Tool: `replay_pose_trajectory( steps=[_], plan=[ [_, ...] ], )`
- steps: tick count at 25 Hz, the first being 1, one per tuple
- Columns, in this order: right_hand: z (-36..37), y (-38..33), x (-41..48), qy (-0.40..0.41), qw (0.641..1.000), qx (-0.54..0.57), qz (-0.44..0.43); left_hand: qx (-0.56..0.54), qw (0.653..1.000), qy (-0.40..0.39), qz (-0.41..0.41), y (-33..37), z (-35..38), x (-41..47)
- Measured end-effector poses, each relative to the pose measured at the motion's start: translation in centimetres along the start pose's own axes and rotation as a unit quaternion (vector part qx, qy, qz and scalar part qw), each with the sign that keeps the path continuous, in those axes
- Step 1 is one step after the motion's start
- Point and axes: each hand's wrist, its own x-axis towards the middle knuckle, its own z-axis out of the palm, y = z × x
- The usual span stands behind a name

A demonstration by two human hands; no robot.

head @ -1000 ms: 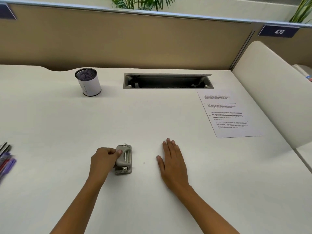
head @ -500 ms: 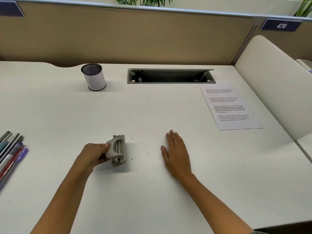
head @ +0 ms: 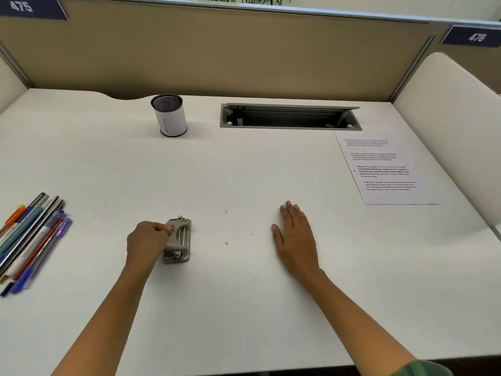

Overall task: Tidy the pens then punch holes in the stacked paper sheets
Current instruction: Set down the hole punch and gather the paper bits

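Head view: the left hand [head: 147, 241] grips the punch [head: 179, 240] on the near middle of the table [head: 244, 164], fingers [head: 160, 227] curled round its left side. The right hand [head: 295, 240] lies flat to the right, fingers straight and close together, holding nothing. The pens [head: 29, 240] lie loose at the left edge, the cup [head: 169, 115] stands far, and the paper [head: 385, 169] lies far right. Pens likely come first: leave the punch flat, then gather the pens as one bundle for the cup.
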Motion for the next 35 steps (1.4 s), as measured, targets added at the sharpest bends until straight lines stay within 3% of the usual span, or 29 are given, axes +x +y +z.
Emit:
replay_pose_trajectory(
  steps=[2,4,7,10,13,15,30,35],
  plan=[
    [-0.1,-0.1,-0.1,0.002,1.000,0.006,-0.002,0.033,0.999,0.011,0.012,0.3,0.0,-0.6],
    [-0.2,-0.2,-0.1,0.003,0.999,0.034,0.007,0.121,0.986,0.097,0.054,0.7,0.1,-1.6],
    [-0.7,-0.9,0.0,0.024,0.989,0.137,0.043,0.145,0.934,0.222,0.239,1.2,1.0,-3.3],
    [-1.0,-2.6,0.0,0.038,0.982,0.180,0.035,0.086,0.929,0.135,0.335,1.6,3.3,-5.4],
    [-1.2,-4.5,0.0,-0.001,0.979,0.202,0.035,0.036,0.947,0.034,0.316,1.4,6.0,-6.0],
    [-1.2,-5.3,0.0,-0.020,0.980,0.193,0.037,0.023,0.956,0.008,0.294,1.1,7.1,-5.8],
    [-2.1,-6.7,1.3,-0.093,0.995,0.019,-0.006,0.119,0.943,0.007,0.310,1.1,8.6,-4.9],
    [-2.5,-7.5,2.1,-0.145,0.988,-0.047,0.009,0.227,0.917,0.026,0.327,1.0,9.0,-5.0]
  ],
)
